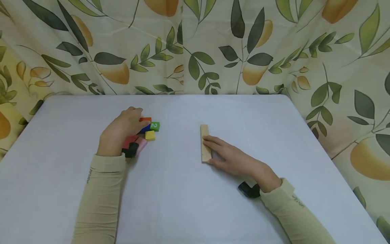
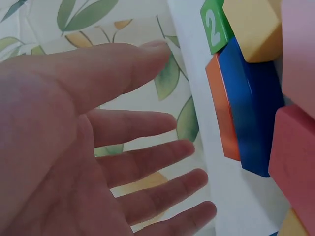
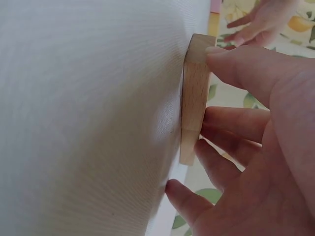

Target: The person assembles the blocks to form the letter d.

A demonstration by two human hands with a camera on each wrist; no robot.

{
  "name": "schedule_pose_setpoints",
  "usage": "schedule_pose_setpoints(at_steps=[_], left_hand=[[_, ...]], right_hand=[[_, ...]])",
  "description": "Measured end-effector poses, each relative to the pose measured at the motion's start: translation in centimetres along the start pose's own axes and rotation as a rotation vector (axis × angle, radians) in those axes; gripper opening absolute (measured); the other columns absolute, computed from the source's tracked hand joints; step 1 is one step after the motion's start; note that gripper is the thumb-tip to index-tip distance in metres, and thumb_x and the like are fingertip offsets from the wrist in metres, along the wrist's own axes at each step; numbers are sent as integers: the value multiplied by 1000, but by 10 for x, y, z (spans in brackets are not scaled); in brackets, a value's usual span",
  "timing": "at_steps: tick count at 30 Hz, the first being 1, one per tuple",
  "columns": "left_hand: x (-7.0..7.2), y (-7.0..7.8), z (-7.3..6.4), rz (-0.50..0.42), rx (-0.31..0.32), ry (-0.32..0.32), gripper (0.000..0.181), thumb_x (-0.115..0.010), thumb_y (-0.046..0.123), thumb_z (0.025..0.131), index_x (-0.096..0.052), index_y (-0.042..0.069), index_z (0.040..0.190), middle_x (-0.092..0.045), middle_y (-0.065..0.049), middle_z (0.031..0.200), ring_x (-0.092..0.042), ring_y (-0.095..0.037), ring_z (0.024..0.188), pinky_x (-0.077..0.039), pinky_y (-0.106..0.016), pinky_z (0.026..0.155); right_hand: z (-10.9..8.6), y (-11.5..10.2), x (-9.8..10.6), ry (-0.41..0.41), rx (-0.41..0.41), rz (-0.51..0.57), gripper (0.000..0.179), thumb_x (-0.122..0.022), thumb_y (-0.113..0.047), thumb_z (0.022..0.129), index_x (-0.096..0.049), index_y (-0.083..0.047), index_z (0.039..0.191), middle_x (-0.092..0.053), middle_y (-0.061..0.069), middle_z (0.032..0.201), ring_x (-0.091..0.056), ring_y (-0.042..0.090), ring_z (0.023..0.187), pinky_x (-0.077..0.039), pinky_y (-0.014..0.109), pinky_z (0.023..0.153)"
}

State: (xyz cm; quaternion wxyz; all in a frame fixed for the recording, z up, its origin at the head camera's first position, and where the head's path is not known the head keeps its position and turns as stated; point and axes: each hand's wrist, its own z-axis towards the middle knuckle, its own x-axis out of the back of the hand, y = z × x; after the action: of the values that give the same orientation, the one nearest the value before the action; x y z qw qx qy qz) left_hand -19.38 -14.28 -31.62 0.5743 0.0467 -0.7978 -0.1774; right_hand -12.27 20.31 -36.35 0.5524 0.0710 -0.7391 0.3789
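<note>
My left hand point(image 1: 122, 127) hovers above a cluster of coloured blocks at the left of the table. Its fingers are spread and nearly straight in the left wrist view, with nothing between them. Closest are an orange block point(image 2: 222, 108), a blue block point(image 2: 251, 110) and a green block point(image 2: 215, 24) marked with a 2. A yellow block point(image 1: 150, 136), a pink block point(image 1: 141, 145) and a red block point(image 2: 295, 157) adjoin them. My right hand point(image 1: 234, 157) touches a long, light wooden strip point(image 1: 206, 152) lying flat, thumb near its closest end and fingertips on its middle.
The table point(image 1: 179, 203) wears a white cloth. A patterned curtain point(image 1: 207, 44) of leaves and fruit hangs behind it and along the sides. Black wrist cameras point(image 1: 250, 190) sit low beside both wrists, the left one close to the pink block.
</note>
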Motion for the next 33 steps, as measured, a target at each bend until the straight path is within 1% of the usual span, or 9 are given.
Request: schedule_pose_setpoints(at_steps=[2,5,8,12,16,21,24,28,33], left_hand=[[-1,-1,0,11,-2,-5,51,-50,26,102,-43,-12,136,-46,-33,133,-47,-45,116,-44,-57,100],[-2,0,1,35,16,-12,44,-52,24,101,-50,-13,126,-52,-29,117,-47,-39,102,-46,-49,86],[-3,3,3,35,36,-9,41,-53,24,101,-52,-10,123,-52,-25,111,-47,-36,98,-45,-44,81],[-7,5,6,19,24,4,35,-54,23,101,-52,-8,117,-52,-25,110,-48,-36,96,-45,-45,81],[-14,6,11,18,5,41,34,-54,24,101,-53,-7,116,-52,-27,110,-50,-38,96,-46,-47,82],[-20,12,15,10,25,102,34,-56,26,101,-55,-6,114,-52,-27,109,-50,-42,98,-47,-48,80],[-21,15,17,16,30,122,32,-59,23,99,-57,-6,112,-53,-27,107,-50,-43,99,-47,-48,80],[-23,20,21,24,30,126,33,-61,21,99,-58,-7,115,-53,-28,110,-50,-44,101,-49,-48,81],[-28,24,29,-45,9,152,34,-64,22,97,-57,-9,108,-51,-28,109,-52,-41,98,-50,-46,82]], right_hand=[[-2,1,-2,3,4,0,66,-63,-25,98,-35,-1,152,-27,6,163,-29,30,149,-35,49,116],[-5,3,-2,17,0,-18,65,-64,-25,97,-36,-2,151,-28,6,162,-31,29,148,-36,49,116],[-6,4,-1,39,6,-24,64,-64,-24,97,-37,-2,151,-30,6,161,-32,29,148,-36,48,116],[-6,4,0,39,25,-12,64,-64,-23,97,-37,-1,151,-29,7,161,-32,30,148,-35,49,116],[-5,4,0,29,38,-24,64,-64,-23,97,-37,1,150,-29,8,161,-32,30,148,-36,48,115],[-5,4,1,26,47,-30,65,-64,-23,97,-36,1,150,-29,8,162,-32,30,148,-36,48,115],[-4,4,1,19,50,-25,65,-64,-23,97,-36,1,151,-28,9,162,-31,30,148,-36,48,115],[-1,1,2,3,40,-17,65,-63,-24,98,-35,0,151,-27,9,162,-30,30,149,-35,47,116],[1,1,1,-2,39,-17,65,-63,-24,98,-35,0,151,-27,9,162,-29,30,149,-34,47,117]])
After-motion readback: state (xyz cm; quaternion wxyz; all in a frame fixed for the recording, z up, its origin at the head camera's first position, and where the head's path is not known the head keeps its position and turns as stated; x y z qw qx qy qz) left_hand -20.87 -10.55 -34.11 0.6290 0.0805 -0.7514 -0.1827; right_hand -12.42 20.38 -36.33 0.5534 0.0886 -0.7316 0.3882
